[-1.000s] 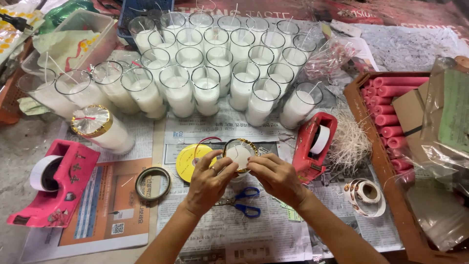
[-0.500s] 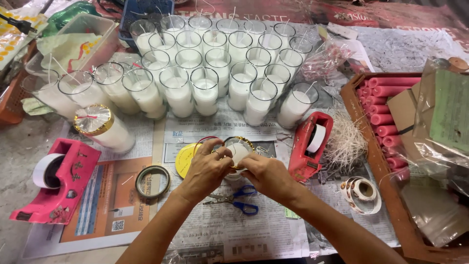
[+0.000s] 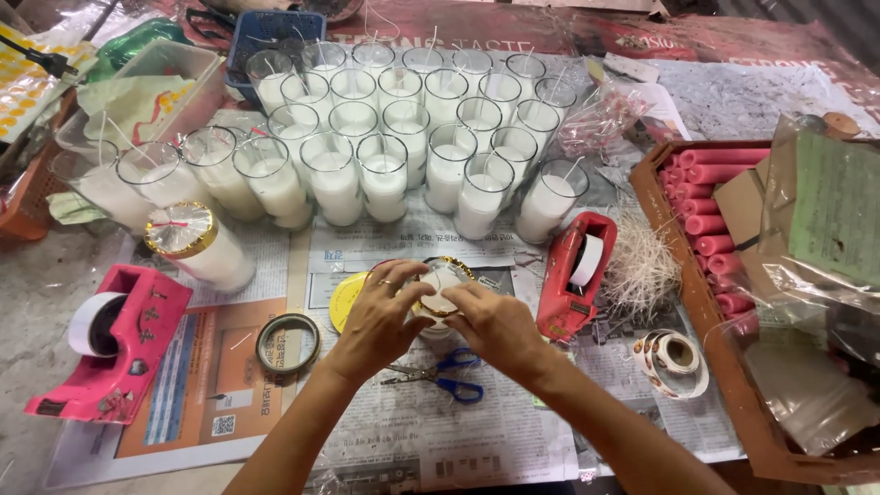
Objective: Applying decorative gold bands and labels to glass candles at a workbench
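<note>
A glass candle with a gold-rimmed top [image 3: 444,278] stands on the newspaper in front of me. My left hand [image 3: 380,316] grips its left side, fingers curled over the rim. My right hand [image 3: 492,324] holds its right side, fingertips pressed on the top. A yellow ribbon spool [image 3: 346,299] lies just left of the candle, partly under my left hand. Blue-handled scissors [image 3: 449,374] lie below my hands. A finished candle with a gold cover and red tie [image 3: 188,240] stands at the left.
Several white glass candles with wicks [image 3: 385,137] crowd the back. Pink tape dispenser [image 3: 110,339] at left, red one [image 3: 573,270] at right. A tape ring [image 3: 287,342], sticker roll [image 3: 674,359], straw tuft [image 3: 642,266], and tray of pink candles [image 3: 715,197].
Both hands have closed further over the candle's top, my left fingers moving up over the rim. The view has shifted slightly.
</note>
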